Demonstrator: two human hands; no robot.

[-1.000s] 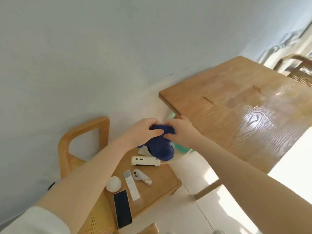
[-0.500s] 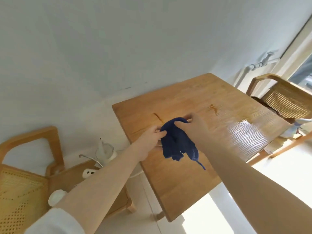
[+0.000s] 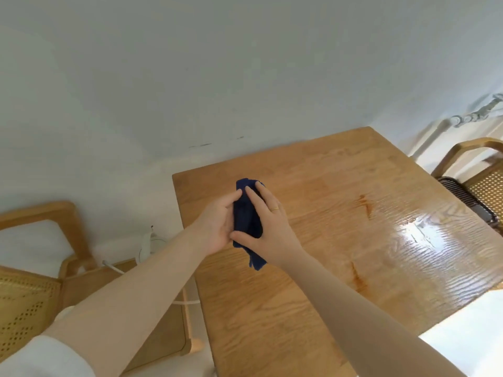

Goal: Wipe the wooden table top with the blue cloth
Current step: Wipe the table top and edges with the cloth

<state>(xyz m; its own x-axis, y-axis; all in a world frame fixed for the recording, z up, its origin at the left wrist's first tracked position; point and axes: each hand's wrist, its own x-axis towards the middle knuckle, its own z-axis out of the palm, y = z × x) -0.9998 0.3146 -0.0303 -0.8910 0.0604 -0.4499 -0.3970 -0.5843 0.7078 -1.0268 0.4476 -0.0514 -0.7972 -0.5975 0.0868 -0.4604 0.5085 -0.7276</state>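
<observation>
The dark blue cloth point(image 3: 246, 213) is folded into a narrow bundle between both my hands, held just above the left part of the wooden table top point(image 3: 340, 240). My left hand point(image 3: 217, 221) cups it from the left, thumb against its upper edge. My right hand point(image 3: 265, 221), with a gold ring, lies over it from the right, fingers straight on top and thumb under its lower end. A loose tail of cloth hangs below my right wrist. Brown streaks mark the table top to the right and lower right of the cloth.
A rattan-backed wooden chair point(image 3: 35, 268) stands at the left beside a low wooden side table point(image 3: 163, 336) with a white cable. A second rattan chair point(image 3: 479, 183) sits at the table's right end. The pale wall runs close behind the table. Sun glare lies on the right table top.
The view swung from the side table to over the wooden table. Both hands carried the cloth there, and it went from a loose hanging bunch to a tight fold between them.
</observation>
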